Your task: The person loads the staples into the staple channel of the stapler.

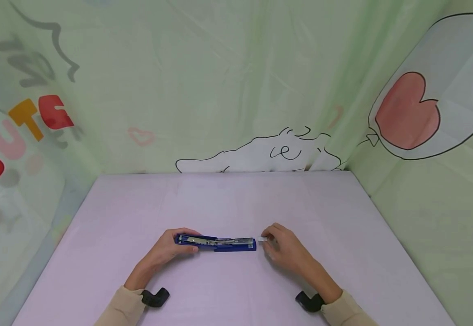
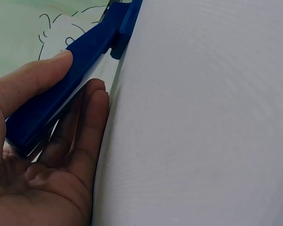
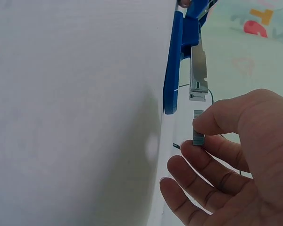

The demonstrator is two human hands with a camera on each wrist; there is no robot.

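A blue stapler (image 1: 235, 247) lies opened out on the table, its metal staple channel (image 3: 198, 70) exposed. My left hand (image 1: 170, 244) grips the stapler's raised top cover at the left end, thumb on one side and fingers on the other, as the left wrist view (image 2: 52, 94) also shows. Just off the stapler's right end, my right hand (image 1: 284, 246) pinches a short strip of staples (image 3: 198, 128) between thumb and index finger. A small gap separates the strip from the end of the channel. The other right fingers are loosely bent.
The table (image 1: 228, 290) has a pale lilac cover. Behind it and at both sides hang light green curtains (image 1: 203, 90) with printed drawings. A black wrist mount (image 1: 155, 297) sits at the left cuff, and another black mount (image 1: 309, 302) at the right.
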